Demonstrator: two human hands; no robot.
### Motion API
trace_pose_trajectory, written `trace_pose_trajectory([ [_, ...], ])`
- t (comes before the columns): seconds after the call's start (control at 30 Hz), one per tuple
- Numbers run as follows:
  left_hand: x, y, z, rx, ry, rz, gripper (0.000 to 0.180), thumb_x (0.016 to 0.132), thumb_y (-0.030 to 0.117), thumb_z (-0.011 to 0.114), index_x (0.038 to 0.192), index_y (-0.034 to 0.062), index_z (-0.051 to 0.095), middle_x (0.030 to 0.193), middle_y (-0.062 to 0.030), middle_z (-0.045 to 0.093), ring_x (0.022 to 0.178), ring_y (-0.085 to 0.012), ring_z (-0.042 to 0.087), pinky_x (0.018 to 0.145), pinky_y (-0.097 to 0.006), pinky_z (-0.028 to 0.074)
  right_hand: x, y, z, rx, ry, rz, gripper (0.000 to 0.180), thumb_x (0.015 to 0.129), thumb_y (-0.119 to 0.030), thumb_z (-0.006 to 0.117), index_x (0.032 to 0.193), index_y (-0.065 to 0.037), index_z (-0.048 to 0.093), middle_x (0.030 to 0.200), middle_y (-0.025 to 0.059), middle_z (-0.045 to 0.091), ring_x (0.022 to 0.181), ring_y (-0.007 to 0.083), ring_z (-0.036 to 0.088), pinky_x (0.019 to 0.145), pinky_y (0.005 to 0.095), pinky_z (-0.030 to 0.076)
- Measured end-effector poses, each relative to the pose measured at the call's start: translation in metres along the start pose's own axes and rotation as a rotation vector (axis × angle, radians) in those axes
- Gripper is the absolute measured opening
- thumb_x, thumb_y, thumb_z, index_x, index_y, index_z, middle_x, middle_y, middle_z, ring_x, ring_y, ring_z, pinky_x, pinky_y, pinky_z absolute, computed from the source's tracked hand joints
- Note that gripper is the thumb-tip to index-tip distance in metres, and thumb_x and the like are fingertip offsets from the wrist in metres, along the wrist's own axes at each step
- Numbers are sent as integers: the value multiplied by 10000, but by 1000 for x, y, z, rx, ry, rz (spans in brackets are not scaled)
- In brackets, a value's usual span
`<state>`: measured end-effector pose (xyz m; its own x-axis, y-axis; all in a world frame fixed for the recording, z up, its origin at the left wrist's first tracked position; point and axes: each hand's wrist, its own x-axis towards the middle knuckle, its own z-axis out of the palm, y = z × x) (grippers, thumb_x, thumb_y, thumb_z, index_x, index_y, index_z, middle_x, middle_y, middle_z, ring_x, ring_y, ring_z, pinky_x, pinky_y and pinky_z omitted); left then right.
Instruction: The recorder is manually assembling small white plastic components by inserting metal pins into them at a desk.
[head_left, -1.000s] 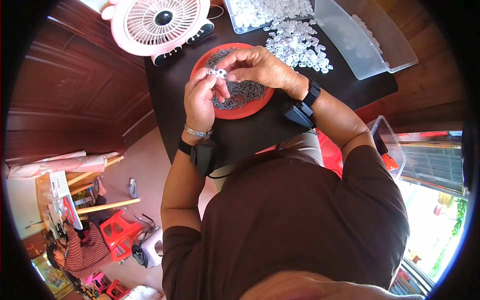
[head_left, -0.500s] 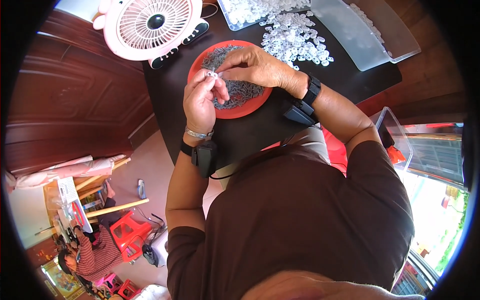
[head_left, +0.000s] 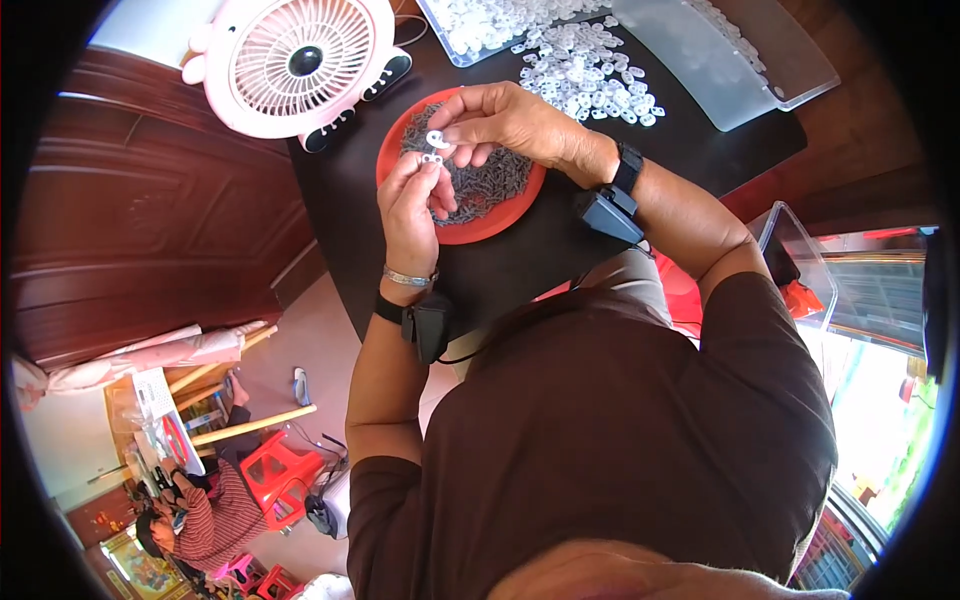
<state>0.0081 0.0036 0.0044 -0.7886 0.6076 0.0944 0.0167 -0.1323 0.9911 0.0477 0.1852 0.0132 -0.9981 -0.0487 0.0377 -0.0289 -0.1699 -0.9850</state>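
Observation:
Both my hands meet above a round red-orange basin point(head_left: 487, 232) filled with small grey screw-like pieces point(head_left: 490, 195). Between the fingertips of my left hand point(head_left: 410, 198) is a small white plastic piece point(head_left: 431, 158) with holes. My right hand point(head_left: 505, 125) pinches a second piece, a white hook-shaped part point(head_left: 437, 139), just above the first one. Whether the two pieces touch is too small to make out. Beyond my right hand lies a loose heap of white oval plastic pieces point(head_left: 595, 85) with holes.
A pink fan point(head_left: 305, 62) stands at the table's far left. At the back are a clear tub point(head_left: 455, 45) of white pieces and a translucent bin point(head_left: 700, 80) on its side. The dark tabletop point(head_left: 560, 255) runs up to my body. A co-worker point(head_left: 215, 515) sits at lower left.
The white hook-shaped part now shows in my right fingers above my left hand's piece. Both hands have shifted slightly in the picture, along with the whole scene.

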Motion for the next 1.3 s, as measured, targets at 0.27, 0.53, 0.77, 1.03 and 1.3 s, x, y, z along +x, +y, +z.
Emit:
trace_pose_trajectory([
  [0.27, -1, -2, -1, 23, 1, 10, 217, 898, 155, 472, 947, -3, 611, 662, 6, 527, 520, -51, 452, 457, -181, 315, -3, -6, 4, -116, -4, -46, 209, 885, -145, 625, 1051, -18, 636, 873, 21, 663, 727, 60, 615, 644, 182, 490],
  [0.53, -1, -4, -3, 37, 21, 7, 175, 896, 153, 482, 798, 33, 563, 635, 11, 508, 501, -46, 432, 437, -190, 297, -3, -5, 2, -157, 1, -84, 203, 885, -140, 627, 1049, -21, 641, 861, 14, 662, 743, 58, 610, 656, 185, 486],
  [0.77, -1, -4, -3, 58, 25, -10, 188, 894, 158, 485, 762, 38, 545, 622, 3, 508, 494, -59, 447, 435, -189, 309, -3, -5, 4, -180, 30, -119, 195, 863, -150, 647, 1016, -29, 649, 860, 14, 673, 721, 56, 614, 634, 189, 486],
  [1.03, -1, -3, -1, 55, 19, -10, 188, 902, 161, 483, 804, 22, 563, 642, -3, 518, 495, -61, 454, 436, -180, 319, -6, -6, 6, -229, -3, -120, 204, 880, -126, 623, 1049, -14, 640, 876, 22, 665, 757, 64, 614, 684, 199, 495],
  [1.3, -2, -3, 0, -14, 37, 0, 170, 915, 153, 497, 812, 32, 558, 634, 13, 504, 513, -46, 444, 451, -181, 326, -8, 2, 13, -414, -19, -337, 234, 806, -44, 684, 1034, -26, 636, 890, 24, 654, 787, 103, 618, 740, 256, 514],
])
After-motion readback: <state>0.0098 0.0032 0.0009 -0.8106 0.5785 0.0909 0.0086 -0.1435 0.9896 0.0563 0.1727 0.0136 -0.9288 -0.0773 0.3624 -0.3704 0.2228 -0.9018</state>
